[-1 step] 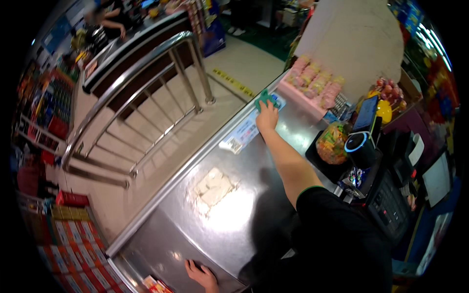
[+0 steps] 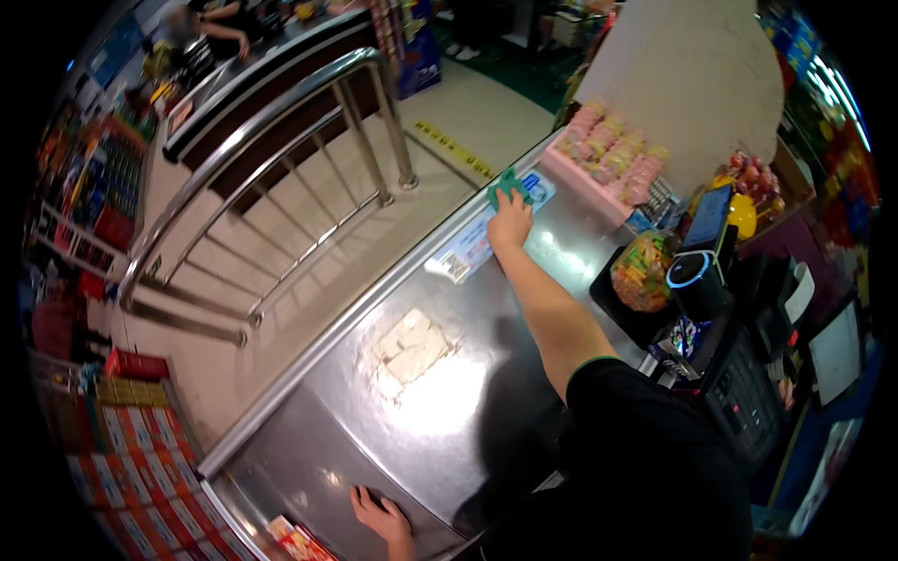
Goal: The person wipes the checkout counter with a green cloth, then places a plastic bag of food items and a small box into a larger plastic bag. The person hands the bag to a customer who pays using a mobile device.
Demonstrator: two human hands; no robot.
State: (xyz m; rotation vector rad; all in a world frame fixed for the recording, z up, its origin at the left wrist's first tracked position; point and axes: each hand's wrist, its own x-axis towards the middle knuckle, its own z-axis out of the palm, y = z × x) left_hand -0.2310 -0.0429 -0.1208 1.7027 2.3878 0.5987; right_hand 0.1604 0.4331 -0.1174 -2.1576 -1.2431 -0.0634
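Note:
Far out along the metal counter [image 2: 323, 397], my right hand [image 2: 510, 222] presses a crumpled green cloth [image 2: 505, 187] with its fingers. The cloth lies on a long white and blue printed sticker [image 2: 458, 257] near the counter's far edge, partly covering its upper end. My left hand [image 2: 382, 516] rests at the near end of the counter, fingers apart and holding nothing. Between the hands, a pale, peeling rectangular patch [image 2: 409, 348] marks the counter top beside a bright glare.
A pink tray of wrapped items [image 2: 608, 154], a clear jar of colourful sweets [image 2: 645, 271], a round black device [image 2: 690, 271] and a black keyboard [image 2: 739, 393] stand to the right. A red packet [image 2: 297, 540] lies near my left hand. A steel railing [image 2: 253, 140] stands beyond the counter.
The view has shifted slightly. My right hand with the cloth has slid a little back along the sticker, so more of its blue end shows. The left hand stays on the counter.

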